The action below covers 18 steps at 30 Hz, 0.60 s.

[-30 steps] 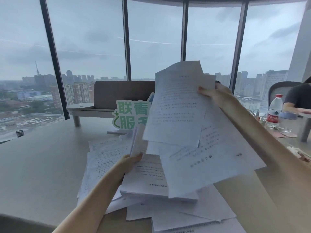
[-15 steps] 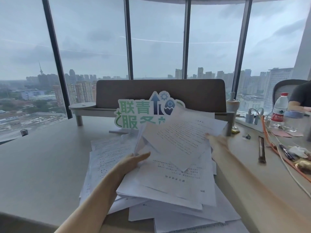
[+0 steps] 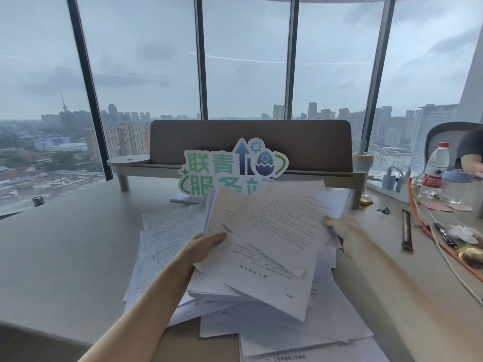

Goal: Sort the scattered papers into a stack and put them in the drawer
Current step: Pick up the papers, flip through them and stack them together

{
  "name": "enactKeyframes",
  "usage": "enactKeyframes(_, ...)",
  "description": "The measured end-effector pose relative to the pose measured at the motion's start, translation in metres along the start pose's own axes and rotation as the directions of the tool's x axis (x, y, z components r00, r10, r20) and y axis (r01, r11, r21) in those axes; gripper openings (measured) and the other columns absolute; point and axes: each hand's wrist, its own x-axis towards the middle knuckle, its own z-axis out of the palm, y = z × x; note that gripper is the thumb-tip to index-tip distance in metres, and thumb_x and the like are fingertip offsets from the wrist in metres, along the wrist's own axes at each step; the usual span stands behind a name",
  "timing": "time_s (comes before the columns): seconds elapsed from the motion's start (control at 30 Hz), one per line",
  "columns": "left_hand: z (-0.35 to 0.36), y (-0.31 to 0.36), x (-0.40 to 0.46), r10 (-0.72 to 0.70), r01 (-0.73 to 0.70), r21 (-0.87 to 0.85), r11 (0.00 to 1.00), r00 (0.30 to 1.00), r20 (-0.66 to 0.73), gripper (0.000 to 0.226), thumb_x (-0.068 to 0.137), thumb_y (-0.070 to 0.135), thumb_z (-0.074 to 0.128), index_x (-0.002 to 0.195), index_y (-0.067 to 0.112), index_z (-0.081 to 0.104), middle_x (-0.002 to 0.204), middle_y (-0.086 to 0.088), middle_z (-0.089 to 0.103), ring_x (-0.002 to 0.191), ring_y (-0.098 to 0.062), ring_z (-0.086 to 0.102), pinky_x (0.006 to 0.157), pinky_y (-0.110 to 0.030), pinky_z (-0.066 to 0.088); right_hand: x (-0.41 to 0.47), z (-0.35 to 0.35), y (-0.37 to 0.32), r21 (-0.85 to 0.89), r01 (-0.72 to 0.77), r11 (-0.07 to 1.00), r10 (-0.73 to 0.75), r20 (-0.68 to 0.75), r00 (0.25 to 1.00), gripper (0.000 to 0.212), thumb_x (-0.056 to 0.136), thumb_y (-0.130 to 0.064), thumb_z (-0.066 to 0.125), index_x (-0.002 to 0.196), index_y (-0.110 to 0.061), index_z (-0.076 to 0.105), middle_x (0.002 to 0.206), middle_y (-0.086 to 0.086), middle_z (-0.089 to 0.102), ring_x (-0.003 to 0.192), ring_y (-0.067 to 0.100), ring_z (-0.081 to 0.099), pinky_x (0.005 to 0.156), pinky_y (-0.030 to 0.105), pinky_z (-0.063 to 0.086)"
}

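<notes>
**Both hands on the paper bundle**

The left hand (image 3: 202,248) grips the left edge of a raised bundle of papers (image 3: 264,246), thumb on top. The right hand (image 3: 342,228) pinches the bundle's right edge. More loose sheets (image 3: 162,246) lie beneath and around it on the desk (image 3: 65,257), near a green sign (image 3: 222,173).
</notes>
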Motion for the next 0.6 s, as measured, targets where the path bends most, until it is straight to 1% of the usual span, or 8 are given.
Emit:
enactKeyframes(0.07, -0.001, 0.000, 0.000, 0.006, -0.006, -0.017, 1.000, 1.000, -0.009, 0.013, 0.091, 0.020, 0.069, 0.093, 0.008, 0.069, 0.088, -0.011, 0.072, 0.070, -0.023, 0.070, 0.069, -0.031, 0.060, -0.011, -0.003, -0.005, -0.033, -0.001, 0.999, 0.002, 0.039, 0.999, 0.017, 0.096, -0.013, 0.064, 0.110, -0.005, 0.059, 0.117, 0.019, 0.067, 0.109, 0.039, 0.066, 0.094, 0.062, 0.052)
enactKeyframes(0.13, 0.000, -0.001, -0.001, 0.008, -0.010, -0.056, 0.998, 1.000, -0.026, 0.015, 0.089, 0.021, 0.071, 0.093, 0.007, 0.070, 0.091, -0.014, 0.073, 0.075, -0.027, 0.069, 0.079, -0.037, 0.058, -0.020, -0.006, -0.009, -0.012, 0.002, 1.000, -0.001, 0.078, 0.997, 0.012, 0.098, -0.010, 0.060, 0.108, -0.004, 0.058, 0.108, 0.018, 0.068, 0.107, 0.037, 0.066, 0.091, 0.057, 0.054)
enactKeyframes(0.2, 0.001, -0.002, -0.003, 0.010, -0.015, -0.109, 0.994, 0.999, -0.046, 0.015, 0.087, 0.022, 0.073, 0.089, 0.007, 0.071, 0.083, -0.012, 0.075, 0.070, -0.025, 0.070, 0.073, -0.035, 0.058, -0.024, -0.009, -0.011, 0.019, 0.003, 1.000, -0.006, 0.124, 0.992, 0.009, 0.100, -0.007, 0.056, 0.108, -0.003, 0.056, 0.098, 0.015, 0.068, 0.099, 0.035, 0.065, 0.079, 0.048, 0.054)
enactKeyframes(0.23, 0.001, -0.003, -0.004, 0.012, -0.019, -0.137, 0.990, 0.998, -0.054, 0.015, 0.086, 0.022, 0.074, 0.088, 0.007, 0.071, 0.077, -0.009, 0.076, 0.066, -0.024, 0.070, 0.068, -0.033, 0.057, -0.027, -0.010, -0.011, 0.029, 0.001, 1.000, -0.005, 0.154, 0.988, 0.007, 0.101, -0.006, 0.054, 0.107, -0.004, 0.057, 0.096, 0.014, 0.068, 0.095, 0.033, 0.066, 0.077, 0.045, 0.054)
enactKeyframes(0.3, 0.001, -0.004, -0.005, 0.013, -0.027, -0.171, 0.985, 0.997, -0.081, 0.014, 0.085, 0.022, 0.075, 0.087, 0.008, 0.071, 0.070, -0.005, 0.076, 0.063, -0.020, 0.070, 0.060, -0.028, 0.055, -0.028, -0.012, -0.010, 0.033, -0.015, 0.999, 0.008, 0.214, 0.977, 0.008, 0.102, -0.007, 0.053, 0.105, -0.005, 0.060, 0.097, 0.014, 0.070, 0.088, 0.030, 0.068, 0.080, 0.044, 0.055)
enactKeyframes(0.43, 0.000, -0.002, -0.007, 0.014, -0.040, -0.198, 0.979, 0.991, -0.131, 0.015, 0.086, 0.022, 0.074, 0.089, 0.009, 0.070, 0.068, -0.003, 0.074, 0.056, -0.016, 0.070, 0.048, -0.021, 0.050, -0.027, -0.021, -0.006, 0.039, -0.028, 0.999, 0.014, 0.314, 0.949, 0.013, 0.101, -0.006, 0.054, 0.110, -0.008, 0.062, 0.105, 0.015, 0.073, 0.094, 0.031, 0.071, 0.080, 0.044, 0.059)
enactKeyframes(0.5, 0.001, 0.000, -0.008, 0.018, -0.043, -0.212, 0.976, 0.993, -0.115, 0.014, 0.087, 0.021, 0.073, 0.088, 0.007, 0.069, 0.062, -0.001, 0.074, 0.050, -0.014, 0.069, 0.045, -0.020, 0.050, -0.029, -0.025, -0.006, 0.065, -0.036, 0.997, 0.011, 0.358, 0.934, 0.016, 0.100, -0.003, 0.053, 0.113, -0.010, 0.062, 0.108, 0.015, 0.073, 0.098, 0.032, 0.071, 0.075, 0.043, 0.062)
enactKeyframes(0.6, 0.002, 0.002, -0.013, 0.027, -0.050, -0.226, 0.973, 0.994, -0.103, 0.013, 0.089, 0.018, 0.071, 0.084, 0.006, 0.068, 0.055, 0.000, 0.071, 0.044, -0.012, 0.067, 0.039, -0.017, 0.048, -0.031, -0.031, -0.007, 0.103, -0.062, 0.993, 0.015, 0.408, 0.913, 0.022, 0.100, 0.003, 0.050, 0.114, -0.009, 0.062, 0.109, 0.016, 0.073, 0.098, 0.032, 0.069, 0.065, 0.040, 0.064)
